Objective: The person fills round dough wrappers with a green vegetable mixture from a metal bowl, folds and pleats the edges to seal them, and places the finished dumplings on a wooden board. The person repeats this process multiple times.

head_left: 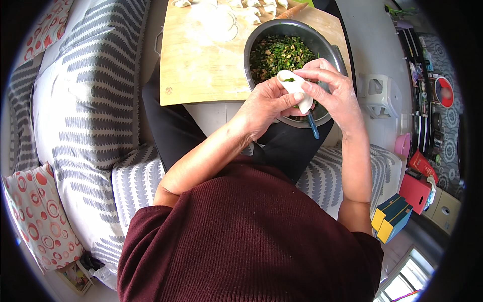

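Observation:
Between my two hands is a folded dumpling [296, 89], its white wrapper bent over and a bit of green filling showing at the upper opening. My left hand [269, 103] grips it from the left, thumb across its lower part. Fingers of my right hand [332, 90] pinch its right edge. Both hands are above the near side of a grey metal bowl [250, 48] of chopped green and brown filling [282, 53]. A blue handle [313, 126], probably a spoon's, sticks out below the dumpling; its other end is hidden.
The bowl rests on a floured wooden board [201, 75]. Round wrappers [220, 22] are stacked at the board's far side, with several shaped dumplings [253, 12] and a wooden rolling pin [293, 10] beside them. A white plastic stool [380, 95] stands to the right; a striped-cover sofa [95, 75] is at left.

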The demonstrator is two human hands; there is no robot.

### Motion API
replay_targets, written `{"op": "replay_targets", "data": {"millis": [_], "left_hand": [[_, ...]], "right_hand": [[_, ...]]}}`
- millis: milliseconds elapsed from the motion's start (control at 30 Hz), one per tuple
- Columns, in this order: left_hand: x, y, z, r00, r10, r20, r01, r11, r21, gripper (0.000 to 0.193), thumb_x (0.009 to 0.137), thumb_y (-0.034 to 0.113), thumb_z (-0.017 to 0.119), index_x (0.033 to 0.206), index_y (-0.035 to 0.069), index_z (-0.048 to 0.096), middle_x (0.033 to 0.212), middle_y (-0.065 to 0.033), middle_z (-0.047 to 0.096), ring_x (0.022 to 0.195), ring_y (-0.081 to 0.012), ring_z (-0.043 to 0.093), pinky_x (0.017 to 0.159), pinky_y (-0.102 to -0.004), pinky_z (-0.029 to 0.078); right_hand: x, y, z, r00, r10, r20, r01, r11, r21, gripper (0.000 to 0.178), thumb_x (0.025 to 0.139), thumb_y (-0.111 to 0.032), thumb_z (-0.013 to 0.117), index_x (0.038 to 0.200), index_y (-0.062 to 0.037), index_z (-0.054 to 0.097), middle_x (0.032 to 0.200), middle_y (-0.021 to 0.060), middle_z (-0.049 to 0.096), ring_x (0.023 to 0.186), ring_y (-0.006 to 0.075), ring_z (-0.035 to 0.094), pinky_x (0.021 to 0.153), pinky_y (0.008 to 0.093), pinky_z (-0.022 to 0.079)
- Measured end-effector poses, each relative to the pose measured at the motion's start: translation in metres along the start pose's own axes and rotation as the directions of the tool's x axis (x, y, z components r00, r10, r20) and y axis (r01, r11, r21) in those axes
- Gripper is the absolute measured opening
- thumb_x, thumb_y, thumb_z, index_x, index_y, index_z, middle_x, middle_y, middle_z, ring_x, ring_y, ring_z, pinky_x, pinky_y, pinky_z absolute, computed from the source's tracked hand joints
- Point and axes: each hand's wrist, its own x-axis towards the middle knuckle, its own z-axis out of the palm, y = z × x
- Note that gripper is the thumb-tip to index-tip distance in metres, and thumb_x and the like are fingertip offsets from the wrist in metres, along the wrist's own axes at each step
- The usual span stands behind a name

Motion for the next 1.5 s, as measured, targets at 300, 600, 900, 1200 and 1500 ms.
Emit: {"op": "replay_targets", "data": {"millis": [300, 600, 900, 1200, 1500], "left_hand": [[0.003, -0.002, -0.002, 0.999, 0.014, -0.042, -0.012, 0.998, 0.064, 0.027, 0.094, 0.014, 0.062, 0.117, 0.001, 0.053, 0.104, -0.0054, 0.064, 0.094, -0.0134, 0.064, 0.081, -0.0273, 0.057], [0.003, -0.004, 0.0, 0.998, -0.029, -0.052, 0.027, 0.999, -0.025, 0.024, 0.093, 0.01, 0.063, 0.113, -0.001, 0.056, 0.103, -0.0068, 0.065, 0.092, -0.0157, 0.065, 0.08, -0.0274, 0.057], [0.004, -0.004, -0.005, 0.998, -0.039, -0.042, 0.041, 0.999, 0.034, 0.022, 0.093, 0.01, 0.062, 0.113, 0.001, 0.059, 0.102, -0.005, 0.066, 0.091, -0.0134, 0.065, 0.08, -0.0264, 0.056], [0.003, -0.003, -0.004, 0.998, -0.059, -0.02, 0.06, 0.996, 0.062, 0.023, 0.094, 0.013, 0.061, 0.112, 0.0, 0.06, 0.101, -0.0064, 0.067, 0.089, -0.0149, 0.065, 0.08, -0.0277, 0.055], [0.003, -0.007, -0.007, 0.997, -0.069, -0.045, 0.07, 0.997, 0.026, 0.022, 0.095, 0.015, 0.06, 0.11, -0.001, 0.061, 0.099, -0.0075, 0.067, 0.087, -0.0159, 0.066, 0.081, -0.0289, 0.056]], "right_hand": [[-0.003, -0.006, 0.01, 0.992, 0.111, -0.067, -0.107, 0.993, 0.056, 0.014, 0.082, -0.004, 0.07, 0.094, 0.0021, 0.071, 0.087, 0.0061, 0.063, 0.082, 0.0134, 0.06, 0.075, 0.0264, 0.049], [-0.006, -0.003, 0.018, 0.98, 0.016, -0.199, -0.039, 0.993, -0.113, 0.012, 0.084, -0.004, 0.068, 0.094, 0.0031, 0.07, 0.083, 0.0061, 0.061, 0.078, 0.0124, 0.058, 0.073, 0.0264, 0.048], [0.005, -0.007, 0.016, 0.998, 0.059, -0.032, -0.061, 0.996, -0.07, 0.018, 0.085, -0.008, 0.069, 0.102, -0.0012, 0.072, 0.083, 0.0059, 0.058, 0.075, 0.0142, 0.058, 0.069, 0.0269, 0.048], [0.005, -0.004, 0.023, 0.994, 0.002, -0.11, -0.017, 0.99, -0.137, 0.01, 0.081, -0.004, 0.068, 0.088, 0.0015, 0.071, 0.079, 0.0077, 0.058, 0.072, 0.018, 0.059, 0.065, 0.0305, 0.048], [0.01, -0.011, 0.027, 0.995, -0.05, -0.091, 0.023, 0.96, -0.278, 0.01, 0.08, -0.007, 0.068, 0.086, 0.0015, 0.07, 0.079, 0.0091, 0.059, 0.078, 0.0237, 0.06, 0.07, 0.0346, 0.048]]}}
